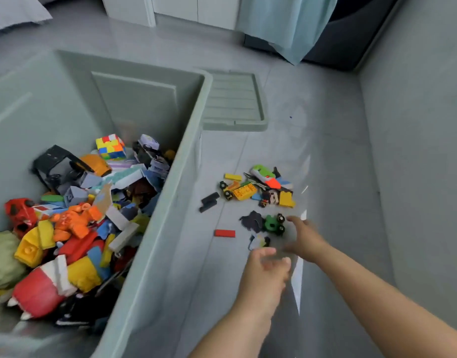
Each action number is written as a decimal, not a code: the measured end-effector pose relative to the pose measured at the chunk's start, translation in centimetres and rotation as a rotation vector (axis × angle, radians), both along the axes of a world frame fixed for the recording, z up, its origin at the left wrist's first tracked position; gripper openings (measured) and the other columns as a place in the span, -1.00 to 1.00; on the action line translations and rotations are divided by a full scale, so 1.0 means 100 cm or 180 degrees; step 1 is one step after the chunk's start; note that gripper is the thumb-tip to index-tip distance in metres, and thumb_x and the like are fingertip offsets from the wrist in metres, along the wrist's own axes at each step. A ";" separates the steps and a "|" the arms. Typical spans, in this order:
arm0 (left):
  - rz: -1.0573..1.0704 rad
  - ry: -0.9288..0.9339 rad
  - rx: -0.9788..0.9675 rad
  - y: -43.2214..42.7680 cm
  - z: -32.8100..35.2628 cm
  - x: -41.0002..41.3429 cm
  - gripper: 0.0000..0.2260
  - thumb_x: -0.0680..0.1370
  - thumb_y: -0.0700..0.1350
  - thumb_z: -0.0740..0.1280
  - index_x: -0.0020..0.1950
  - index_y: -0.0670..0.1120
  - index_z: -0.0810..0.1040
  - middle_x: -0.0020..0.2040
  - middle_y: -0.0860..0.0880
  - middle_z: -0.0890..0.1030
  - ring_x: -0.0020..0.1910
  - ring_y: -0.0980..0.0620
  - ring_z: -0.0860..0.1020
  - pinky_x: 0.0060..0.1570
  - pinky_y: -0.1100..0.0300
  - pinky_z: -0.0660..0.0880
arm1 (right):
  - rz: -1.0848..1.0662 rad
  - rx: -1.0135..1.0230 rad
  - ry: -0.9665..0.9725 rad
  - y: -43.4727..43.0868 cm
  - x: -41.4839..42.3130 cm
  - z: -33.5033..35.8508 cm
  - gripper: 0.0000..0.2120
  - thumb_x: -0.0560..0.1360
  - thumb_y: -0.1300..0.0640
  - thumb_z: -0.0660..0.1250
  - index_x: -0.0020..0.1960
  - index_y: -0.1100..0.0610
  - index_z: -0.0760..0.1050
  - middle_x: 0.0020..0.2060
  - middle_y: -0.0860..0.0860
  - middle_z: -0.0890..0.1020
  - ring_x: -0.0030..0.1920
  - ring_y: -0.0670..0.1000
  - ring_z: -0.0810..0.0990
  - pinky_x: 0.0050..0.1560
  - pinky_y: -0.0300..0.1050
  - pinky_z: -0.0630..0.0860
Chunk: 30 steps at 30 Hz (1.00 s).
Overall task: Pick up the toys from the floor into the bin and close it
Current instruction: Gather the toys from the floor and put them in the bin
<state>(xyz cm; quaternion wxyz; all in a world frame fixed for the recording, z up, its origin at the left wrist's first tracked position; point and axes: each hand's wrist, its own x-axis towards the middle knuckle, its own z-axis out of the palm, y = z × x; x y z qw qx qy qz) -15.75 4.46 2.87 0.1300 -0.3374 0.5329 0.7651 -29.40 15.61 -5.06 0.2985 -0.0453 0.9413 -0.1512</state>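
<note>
— Where are the toys (pixel 261 188) to be found?
— A small scatter is seen on the grey floor (pixel 325 130), just right of the bin (pixel 193 151). Many more are piled inside the bin, a coloured cube (pixel 111 146) and an orange figure (pixel 73 220) among them.
— Is the bin covered?
— No. Its top is uncovered, and the lid (pixel 235 104) is laid flat on the floor behind the scatter, beside the bin's far corner.
— How are the hands placed?
— Both are stretched out over the near edge of the scatter. The right hand (pixel 306 240) is held with fingers straight and spread, the forefinger almost touching a green car (pixel 272 224). The left hand (pixel 263 270) is blurred; its fingers are loosely spread, and nothing is seen held in it.
— What is lying nearest?
— A red brick (pixel 224 233) is seen left of the car, apart from both hands. Two black pieces (pixel 209 201) are set nearer the bin wall.
</note>
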 end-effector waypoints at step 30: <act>0.1807 -0.0624 0.2004 -0.055 -0.109 0.003 -0.60 0.57 0.13 0.12 0.22 -0.08 0.54 0.03 -0.13 0.59 -0.01 -0.10 0.53 -0.04 0.08 0.41 | 0.1472 -0.0424 0.0507 -0.044 -0.015 -0.063 -0.27 0.38 -0.08 0.43 0.45 -0.05 0.17 0.42 0.03 0.22 0.33 0.16 0.23 0.30 0.05 0.33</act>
